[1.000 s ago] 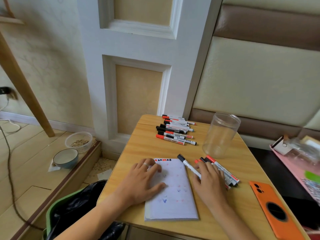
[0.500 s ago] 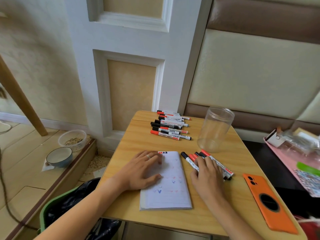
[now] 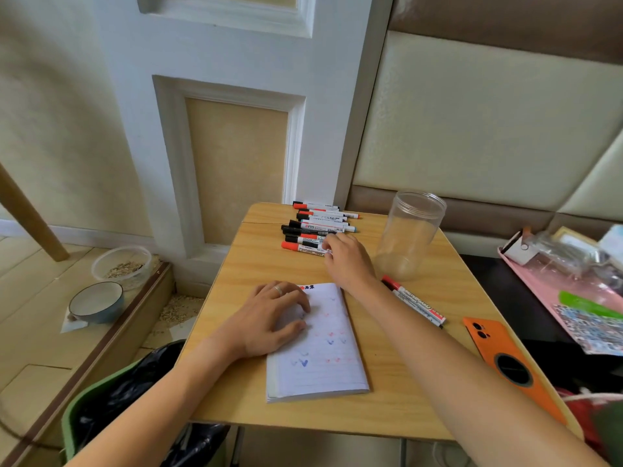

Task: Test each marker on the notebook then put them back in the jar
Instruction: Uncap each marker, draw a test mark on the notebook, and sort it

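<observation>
A white lined notebook [image 3: 323,352] with red and blue test marks lies on the wooden table [image 3: 421,382]. My left hand [image 3: 269,318] rests flat on its upper left part. My right hand [image 3: 347,261] reaches to the far row of markers [image 3: 317,227], its fingertips touching the nearest one, a red-capped marker [image 3: 300,247]. Whether the fingers grip it I cannot tell. A few markers [image 3: 416,301] lie to the right of the notebook. The clear plastic jar [image 3: 409,234] stands upright, open and empty.
An orange phone [image 3: 505,358] lies at the table's right edge. A pink tray [image 3: 573,298] with clutter sits further right. A green bin with a black bag [image 3: 111,399] stands left of the table. Two bowls [image 3: 97,301] sit on the floor.
My right hand left the markers beside the notebook and moved forward to the far row of markers. My left hand stayed on the notebook.
</observation>
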